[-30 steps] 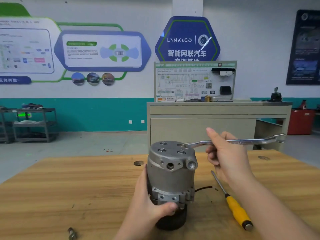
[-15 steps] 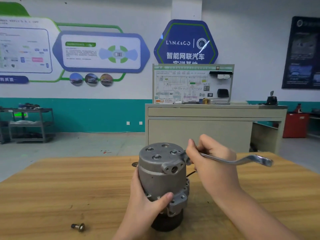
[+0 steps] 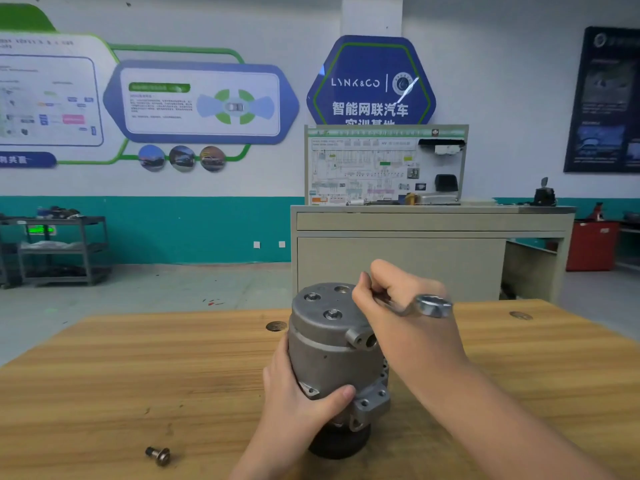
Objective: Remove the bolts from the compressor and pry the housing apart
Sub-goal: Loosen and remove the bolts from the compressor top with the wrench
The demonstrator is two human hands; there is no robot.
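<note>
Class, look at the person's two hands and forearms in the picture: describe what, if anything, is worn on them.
Nothing is worn. The left hand and right hand have no gloves, rings or watch, and both forearms are uncovered, with no sleeves in view.

You face wooden workbench (image 3: pixel 104 375), round hole (image 3: pixel 276 326) in top near far edge. Beyond it, beige cabinet (image 3: pixel 415 233) carrying wiring-diagram board (image 3: pixel 384 164). Blue hexagonal sign (image 3: pixel 370 81) on wall behind your board. Grey shelf cart (image 3: pixel 59 251) stands far left against teal wall band. Red bin (image 3: pixel 592 245) far right. Dark poster (image 3: pixel 606 98) hangs upper right.
</note>
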